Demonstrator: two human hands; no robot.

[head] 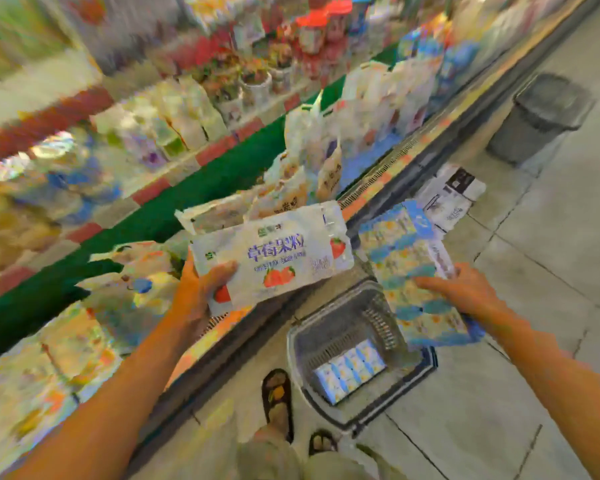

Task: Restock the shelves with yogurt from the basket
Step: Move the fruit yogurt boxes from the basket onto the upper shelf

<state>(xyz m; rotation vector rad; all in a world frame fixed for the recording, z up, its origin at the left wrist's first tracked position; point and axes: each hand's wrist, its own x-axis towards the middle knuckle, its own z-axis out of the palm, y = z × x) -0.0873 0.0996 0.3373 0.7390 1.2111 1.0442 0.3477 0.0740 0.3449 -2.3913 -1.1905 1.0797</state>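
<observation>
Shelves (222, 174) crowded with blurred dairy packs fill the left; grey basket (329, 327) on the floor beside their base, row of blue cartons (350, 370) flat on its bottom. Left hand (201, 289) grips strawberry yogurt pack (274, 258) by its left end, thumb over the front, above the shelves' front edge. Right hand (465, 289) holds blue multipack (413, 271) over the basket's far-right rim, fingers across its top, thumb hidden.

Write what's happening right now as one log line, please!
left hand: holds strawberry yogurt pack | right hand: holds blue yogurt pack | basket: on floor, another blue pack inside
</observation>
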